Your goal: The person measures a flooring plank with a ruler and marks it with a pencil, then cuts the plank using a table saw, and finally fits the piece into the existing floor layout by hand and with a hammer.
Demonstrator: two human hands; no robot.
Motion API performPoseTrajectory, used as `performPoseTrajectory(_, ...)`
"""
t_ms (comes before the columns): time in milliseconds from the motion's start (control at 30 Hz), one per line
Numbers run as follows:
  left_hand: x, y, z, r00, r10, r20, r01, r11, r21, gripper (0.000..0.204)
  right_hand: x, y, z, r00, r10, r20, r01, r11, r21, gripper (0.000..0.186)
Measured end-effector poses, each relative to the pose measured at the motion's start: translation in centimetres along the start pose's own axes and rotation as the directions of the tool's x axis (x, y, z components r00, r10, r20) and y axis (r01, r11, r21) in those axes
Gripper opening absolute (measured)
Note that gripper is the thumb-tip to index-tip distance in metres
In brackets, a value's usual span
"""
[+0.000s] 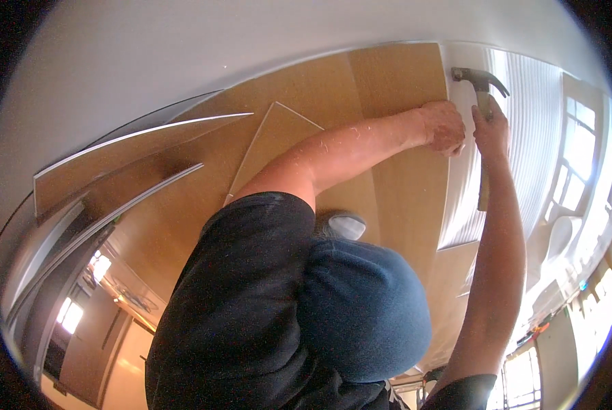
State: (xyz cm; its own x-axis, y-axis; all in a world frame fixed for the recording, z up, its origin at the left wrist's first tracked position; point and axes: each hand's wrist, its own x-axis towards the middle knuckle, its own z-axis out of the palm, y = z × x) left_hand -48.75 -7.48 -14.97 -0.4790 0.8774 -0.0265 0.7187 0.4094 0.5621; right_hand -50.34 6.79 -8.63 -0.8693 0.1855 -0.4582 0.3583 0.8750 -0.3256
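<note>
My right hand [492,128] grips a claw hammer [475,77] high on its handle, close below the dark metal head. The light handle runs down behind my wrist. Just to the left, my left hand [445,128] is closed at the edge of the laid wood-look floor planks [405,82]. Its curled fingers hide whatever they may hold. Under the hammer lies a shiny white ribbed underlay sheet [528,130], which borders the planks.
A pale wall [183,48] runs along the far side. Loose planks [138,149] lie at the left, beside a doorway [90,335]. Another plank [272,137] rests on the floor near my left arm. My bent knee [364,307] and shoe [347,226] are below my hands.
</note>
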Motion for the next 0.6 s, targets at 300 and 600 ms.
performPoseTrajectory(300, 0.7, -0.7, 1.8, 1.0, 0.004, -0.011, -0.003, 1.0, 0.014, 0.038, 1.8, 1.9, 1.2, 0.998, -0.052, -0.034, 0.053, 0.998, 0.043, 0.05)
performPoseTrajectory(600, 0.6, -0.8, 1.5, 1.0, 0.023, 0.006, -0.023, 1.0, 0.019, 0.038, 2.9, 0.7, 0.9, 0.993, -0.12, 0.002, 0.12, 0.991, 0.058, 0.047)
